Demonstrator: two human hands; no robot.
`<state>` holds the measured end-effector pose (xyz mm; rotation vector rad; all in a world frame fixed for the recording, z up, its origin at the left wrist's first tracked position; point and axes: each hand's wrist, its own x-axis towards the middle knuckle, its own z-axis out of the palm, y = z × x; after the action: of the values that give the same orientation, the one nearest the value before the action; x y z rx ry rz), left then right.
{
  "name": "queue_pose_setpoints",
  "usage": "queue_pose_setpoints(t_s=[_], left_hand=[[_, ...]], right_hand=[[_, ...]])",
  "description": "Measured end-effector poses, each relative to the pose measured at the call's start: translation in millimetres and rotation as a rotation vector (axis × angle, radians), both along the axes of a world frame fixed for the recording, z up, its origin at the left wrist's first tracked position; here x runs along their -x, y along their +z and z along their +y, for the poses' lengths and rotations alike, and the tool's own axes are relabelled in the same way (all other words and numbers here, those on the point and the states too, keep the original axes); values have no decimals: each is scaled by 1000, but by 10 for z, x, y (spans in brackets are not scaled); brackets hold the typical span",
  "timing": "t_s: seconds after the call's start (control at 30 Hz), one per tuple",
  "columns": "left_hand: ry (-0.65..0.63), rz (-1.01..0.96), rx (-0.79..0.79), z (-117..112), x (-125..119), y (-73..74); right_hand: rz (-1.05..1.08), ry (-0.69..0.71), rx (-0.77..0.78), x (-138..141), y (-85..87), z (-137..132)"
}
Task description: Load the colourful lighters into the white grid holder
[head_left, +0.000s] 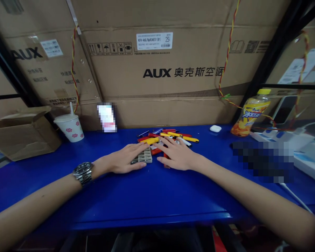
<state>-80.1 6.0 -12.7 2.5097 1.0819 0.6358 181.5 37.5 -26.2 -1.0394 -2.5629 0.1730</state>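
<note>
Both hands rest palm down over a heap at the middle of the blue table. My left hand (126,159), a metal watch (83,172) on its wrist, lies across a grey tray with small square compartments (148,156) and hides much of it. Its fingers are stretched out. To the right, my right hand (179,154) spreads its fingers over several slim pen-like items in red, white, blue and yellow; one yellow item (191,139) sticks out past its fingertips. Neither hand grips anything. The exact kind of these items is unclear, and some are covered by the fingers.
A white cup with a straw (69,126), an open cardboard box (26,134) and a lit phone (106,118) stand at the left. Toward the right are a white earbud case (215,128), a drink bottle (250,113) and a blurred dark object (259,161). Large cartons (183,105) form the back.
</note>
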Motion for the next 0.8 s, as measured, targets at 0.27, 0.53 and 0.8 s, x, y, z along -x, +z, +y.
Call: queue_pose_setpoints(t_s=[0.27, 0.53, 0.8], left_hand=[[-156, 390, -319, 276, -198, 40], [-92, 467, -509, 415, -317, 12], [-39, 370, -466, 512, -431, 7]], right_hand=[[-340, -115, -43, -184, 153, 195], [-321, -274, -89, -152, 484, 588], [-318, -468, 155, -68, 341, 1275]])
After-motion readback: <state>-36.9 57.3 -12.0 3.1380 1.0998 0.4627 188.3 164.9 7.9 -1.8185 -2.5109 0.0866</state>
